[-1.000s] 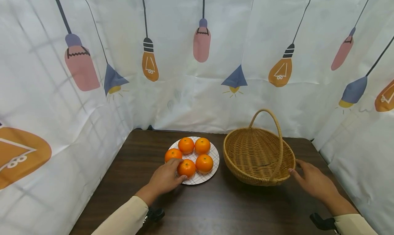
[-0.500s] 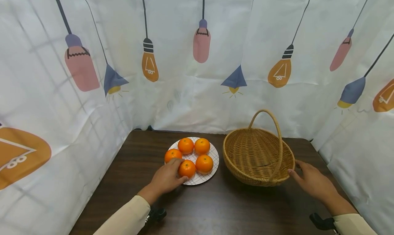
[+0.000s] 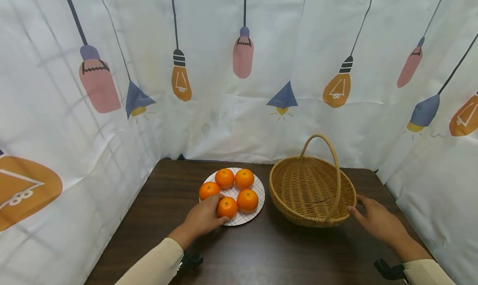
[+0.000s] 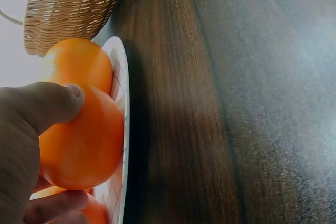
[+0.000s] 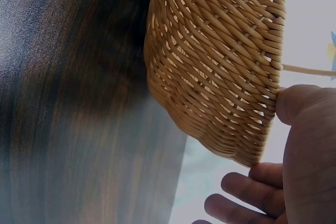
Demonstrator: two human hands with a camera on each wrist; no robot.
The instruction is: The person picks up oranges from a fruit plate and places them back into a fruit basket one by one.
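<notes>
In the head view, several oranges sit in a ring on a round white plate (image 3: 258, 187) with a thin grid pattern. My left hand (image 3: 203, 216) grips the front orange (image 3: 227, 208), which is still among the others on the plate. The left wrist view has the thumb (image 4: 55, 100) on one side of that orange, with fingers curled at its other side. To the right of the plate stands a wicker basket (image 3: 304, 185) with a tall arched handle (image 3: 337, 169). My right hand (image 3: 381, 220) holds its right rim, thumb at the edge and forefinger underneath; the other fingers hang free.
Everything stands on a dark brown wooden table (image 3: 257, 260). A white curtain (image 3: 231, 127) printed with lamps and bulbs surrounds the table at the back and both sides. No oranges show inside the basket.
The left hand has shifted very slightly right around the front orange. The right hand stays at the basket rim. The head view has tilted a little.
</notes>
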